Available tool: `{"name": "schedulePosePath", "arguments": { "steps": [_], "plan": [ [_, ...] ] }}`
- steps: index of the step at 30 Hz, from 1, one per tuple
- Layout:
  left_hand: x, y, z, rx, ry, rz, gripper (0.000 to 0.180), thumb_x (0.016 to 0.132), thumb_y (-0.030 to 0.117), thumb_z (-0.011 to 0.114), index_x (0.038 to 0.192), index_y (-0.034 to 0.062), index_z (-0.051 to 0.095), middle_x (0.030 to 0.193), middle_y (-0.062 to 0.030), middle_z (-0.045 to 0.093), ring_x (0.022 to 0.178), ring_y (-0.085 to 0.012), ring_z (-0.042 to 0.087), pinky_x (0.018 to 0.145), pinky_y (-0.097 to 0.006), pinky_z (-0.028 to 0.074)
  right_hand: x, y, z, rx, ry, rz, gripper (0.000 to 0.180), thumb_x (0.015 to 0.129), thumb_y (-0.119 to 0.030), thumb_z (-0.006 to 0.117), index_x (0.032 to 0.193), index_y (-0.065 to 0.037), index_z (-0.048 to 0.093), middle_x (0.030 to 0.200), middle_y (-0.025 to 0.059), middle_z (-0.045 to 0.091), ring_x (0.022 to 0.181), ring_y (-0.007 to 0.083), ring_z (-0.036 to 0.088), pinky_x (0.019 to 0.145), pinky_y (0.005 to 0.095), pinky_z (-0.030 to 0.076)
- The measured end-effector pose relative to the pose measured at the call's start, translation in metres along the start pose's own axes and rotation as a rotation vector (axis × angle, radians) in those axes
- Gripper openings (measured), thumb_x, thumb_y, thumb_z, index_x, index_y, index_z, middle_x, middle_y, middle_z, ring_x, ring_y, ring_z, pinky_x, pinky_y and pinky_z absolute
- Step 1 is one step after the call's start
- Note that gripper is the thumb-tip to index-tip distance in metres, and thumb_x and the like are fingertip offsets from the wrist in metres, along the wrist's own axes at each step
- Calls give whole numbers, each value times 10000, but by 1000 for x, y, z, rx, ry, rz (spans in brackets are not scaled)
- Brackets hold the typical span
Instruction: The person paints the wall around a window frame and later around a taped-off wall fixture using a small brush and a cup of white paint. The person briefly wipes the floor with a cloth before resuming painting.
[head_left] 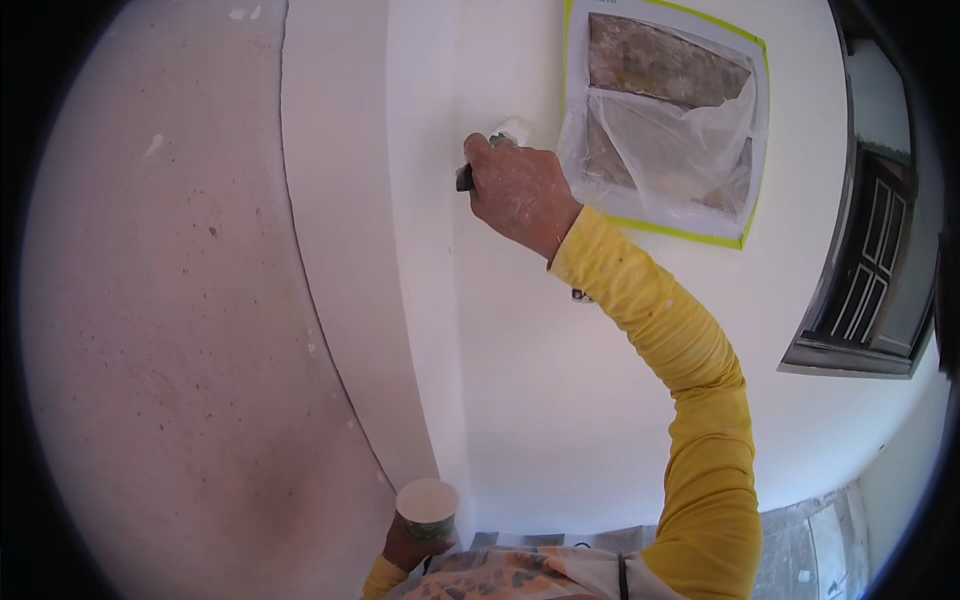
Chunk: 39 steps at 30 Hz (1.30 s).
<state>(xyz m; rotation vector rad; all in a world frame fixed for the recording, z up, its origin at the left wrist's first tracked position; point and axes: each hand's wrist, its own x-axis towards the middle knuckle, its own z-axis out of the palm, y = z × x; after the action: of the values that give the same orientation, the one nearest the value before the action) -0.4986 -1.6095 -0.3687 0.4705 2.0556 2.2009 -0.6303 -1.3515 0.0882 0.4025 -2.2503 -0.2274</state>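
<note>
Setting: white painted wall meeting a pinkish, speckled surface on the left at a raised white corner strip.
Masked opening: upper right, a rectangle edged with yellow-green tape and covered by loose clear plastic film, rough stone showing behind.
Window: dark-framed window at the far right.
Right hand: right hand, paint-flecked, raised against the wall, fingers curled tight around a dark handle.
Brush: small brush, dark handle poking out below the fist, pale white-loaded tip touching the wall just left of the masked opening.
Sleeve: yellow sleeve running down to the lower edge.
Left hand: left hand, low by the chest, fingers wrapped around a cup.
Cup: paper cup, upright, greenish band, whitish inside, near the wall's corner.
</note>
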Motion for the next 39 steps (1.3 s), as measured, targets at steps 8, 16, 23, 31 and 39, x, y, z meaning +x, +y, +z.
{"name": "schedulePosePath", "arguments": {
  "steps": [8,16,23,31,39],
  "plan": [
    [6,2,-2,152,-40,11,734,571,120,920,1209,30,569,917,-38,701,907,-188,681,855,-342,558,-26,4,43,-11,96,51,198,936,-153,608,1048,-26,505,910,208,619,685,367,684,613,464,565],
    [10,4,0,209,9,91,790,557,157,939,1245,40,568,1046,-51,696,945,-188,681,873,-351,561,-99,-17,60,181,-145,23,338,957,-364,647,1036,-38,598,769,147,582,653,340,657,574,454,533],
    [2,17,2,46,1,-47,777,571,143,933,1250,43,569,1052,-64,691,963,-185,675,836,-346,574,-99,-13,139,953,-232,406,460,926,-270,584,1341,-73,608,906,174,676,716,333,641,648,459,506],
    [-6,7,-7,69,-7,-183,975,586,141,945,1403,35,424,1278,-109,617,1183,-238,602,1021,-377,507,-70,-18,182,772,-451,385,425,885,-231,549,1247,-39,659,913,193,712,919,393,676,869,447,521],
    [-16,-4,-10,29,35,-188,838,612,140,920,1328,27,500,1186,-97,661,1084,-216,648,956,-353,535,-64,-11,202,1216,-135,383,711,871,-124,545,1561,-130,370,725,32,521,557,126,470,505,297,452]
  ]
}}
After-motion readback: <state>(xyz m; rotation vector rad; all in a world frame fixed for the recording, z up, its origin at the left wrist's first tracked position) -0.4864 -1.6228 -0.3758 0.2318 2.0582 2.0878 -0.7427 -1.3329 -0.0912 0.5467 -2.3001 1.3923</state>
